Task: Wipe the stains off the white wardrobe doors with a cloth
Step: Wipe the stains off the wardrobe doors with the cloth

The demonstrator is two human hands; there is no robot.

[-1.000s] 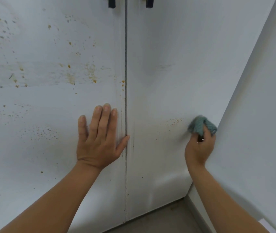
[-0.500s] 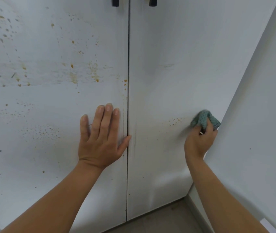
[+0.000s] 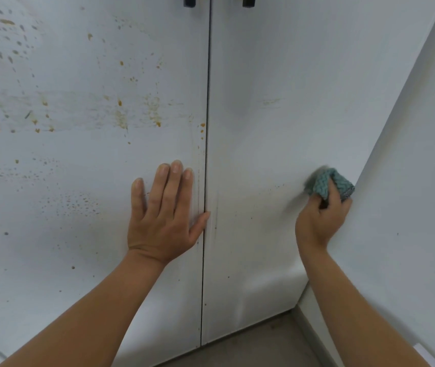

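Wardrobe doors fill the view, and most of the job looks left to do. The left door (image 3: 78, 247) carries orange-brown stains (image 3: 121, 120) across its upper and middle parts: spatters, smears and a field of fine specks beside the left hand (image 3: 163, 215). That hand lies flat on the door, fingers straight and close together, thumb reaching the gap between the doors. The right door (image 3: 264, 62) looks much cleaner, with a faint smear high up, a few specks low down and some streaks along its inner edge. The right hand (image 3: 319, 223) grips a bunched teal cloth (image 3: 322, 184) and presses it against the right door's outer edge, just beside the side wall (image 3: 409, 181). The cloth's left edge is blurred, so I cannot tell whether any marks lie under it. Two dark handles (image 3: 189, 1) are cut off at the top. The doors above them are out of view, and so is the far left of the left door.
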